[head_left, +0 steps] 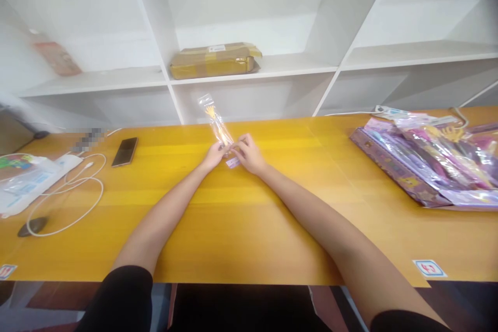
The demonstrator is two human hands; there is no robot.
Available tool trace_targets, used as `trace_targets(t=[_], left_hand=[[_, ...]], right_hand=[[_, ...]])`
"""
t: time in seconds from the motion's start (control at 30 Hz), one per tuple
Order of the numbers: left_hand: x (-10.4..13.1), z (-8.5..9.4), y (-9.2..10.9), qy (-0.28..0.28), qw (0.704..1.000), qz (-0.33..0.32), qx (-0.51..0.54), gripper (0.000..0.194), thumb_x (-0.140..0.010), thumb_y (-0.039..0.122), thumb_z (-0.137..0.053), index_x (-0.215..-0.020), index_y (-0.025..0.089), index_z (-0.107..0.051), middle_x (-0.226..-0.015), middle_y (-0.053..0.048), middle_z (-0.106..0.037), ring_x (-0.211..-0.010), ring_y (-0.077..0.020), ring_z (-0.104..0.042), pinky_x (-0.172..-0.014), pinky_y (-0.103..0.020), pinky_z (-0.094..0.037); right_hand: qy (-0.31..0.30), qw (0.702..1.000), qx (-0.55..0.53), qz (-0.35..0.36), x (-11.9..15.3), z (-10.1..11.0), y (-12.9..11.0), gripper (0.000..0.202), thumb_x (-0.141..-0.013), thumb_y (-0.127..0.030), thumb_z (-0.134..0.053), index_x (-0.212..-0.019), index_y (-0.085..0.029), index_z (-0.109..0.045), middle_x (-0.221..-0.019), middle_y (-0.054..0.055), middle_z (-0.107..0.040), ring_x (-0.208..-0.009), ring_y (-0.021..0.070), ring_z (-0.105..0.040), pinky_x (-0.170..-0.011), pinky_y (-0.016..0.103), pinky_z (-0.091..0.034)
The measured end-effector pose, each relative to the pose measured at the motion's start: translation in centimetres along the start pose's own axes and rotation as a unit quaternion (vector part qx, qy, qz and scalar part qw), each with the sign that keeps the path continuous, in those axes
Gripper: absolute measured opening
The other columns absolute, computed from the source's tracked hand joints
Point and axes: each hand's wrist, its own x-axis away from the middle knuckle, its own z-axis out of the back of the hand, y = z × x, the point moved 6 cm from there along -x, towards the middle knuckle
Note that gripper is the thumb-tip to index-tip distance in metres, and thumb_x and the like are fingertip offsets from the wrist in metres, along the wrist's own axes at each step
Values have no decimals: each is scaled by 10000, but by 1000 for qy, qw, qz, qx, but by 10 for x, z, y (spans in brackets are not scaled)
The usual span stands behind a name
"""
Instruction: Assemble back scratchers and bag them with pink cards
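Note:
A long clear plastic packet (218, 123) slants away from me above the wooden table, with a small yellow hand-shaped piece at its far end. My left hand (215, 154) is closed on the packet's near end from the left. From the right, my right hand (249, 154) pinches the same end, and the fingers of both hands almost meet there. Below the fingers a small purple-and-white label (232, 162) sticks out. The part of the packet between my fingertips is hidden.
On the right lies a purple display box (404, 171) piled with similar packets. At left are a phone (125, 151), a looped white cable (101, 192), a dark mouse (32, 226) and a white plastic bag (39, 181). A taped cardboard box (213, 62) sits on the white shelf (295, 67).

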Motion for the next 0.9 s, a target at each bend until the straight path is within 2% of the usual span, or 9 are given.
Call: trace_targets(t=[0.17,0.27,0.37,0.5,0.6,0.77,0.83,0.9], left_hand=[[-1,-5,-2,-25,1000,-7,0,643,-869,800,-739,-770,169,-674,-631,-7,-611,-594,-135,-541,-622,-285,-438],[0,-6,0,-42,999,-5,12,683,-908,834,-656,-742,171,-670,-628,-23,-617,-587,-146,-550,-626,-299,-446],[2,-6,4,-57,998,-11,19,639,-836,799,-767,-795,164,-703,-670,-23,-640,-601,-139,-554,-629,-295,-440],[5,-8,8,-70,997,-14,23,550,-692,595,-981,-931,154,-752,-747,-12,-668,-635,-125,-544,-634,-277,-415],[4,-7,7,-60,998,-8,18,483,-730,542,-971,-914,142,-771,-713,-12,-646,-640,-133,-533,-628,-279,-394],[1,-3,4,-55,998,-10,0,506,-755,555,-945,-1007,132,-829,-753,-28,-688,-666,-147,-546,-639,-271,-400],[1,-2,4,-52,999,-11,1,511,-757,557,-942,-1028,137,-836,-787,-35,-707,-685,-150,-553,-650,-265,-407],[1,0,2,-46,999,-6,7,494,-754,552,-946,-1001,139,-832,-801,-40,-716,-700,-153,-562,-660,-264,-414]], right_hand=[[-22,999,-31,-21,-2,-1,1,185,-1117,-371,-553,-1121,-229,-670,-1127,96,-638,-983,239,-640,-870,379,-536],[-33,998,-42,-31,-2,-2,1,198,-1116,-381,-542,-1108,-224,-662,-1099,90,-663,-948,233,-640,-848,369,-522],[-39,997,-42,-46,-3,-3,4,223,-1115,-403,-528,-1107,-226,-664,-1062,84,-670,-909,226,-631,-821,358,-508],[-31,995,-51,-82,-2,-4,10,237,-1093,-422,-553,-1140,-224,-674,-1025,77,-669,-874,222,-623,-825,357,-502],[-12,990,-76,-119,-1,-5,17,261,-1055,-449,-613,-1181,-225,-659,-975,49,-668,-796,202,-593,-787,345,-498],[21,978,-122,-169,-2,-5,29,485,-979,-578,-705,-1277,-214,-590,-1010,32,-661,-691,155,-523,-729,327,-488],[27,975,-126,-179,-3,-4,33,503,-964,-627,-703,-1232,-212,-606,-1036,44,-663,-720,159,-529,-744,327,-488],[9,972,-140,-186,-4,-6,34,464,-986,-667,-646,-1084,-213,-640,-976,41,-664,-776,177,-556,-773,328,-487]])
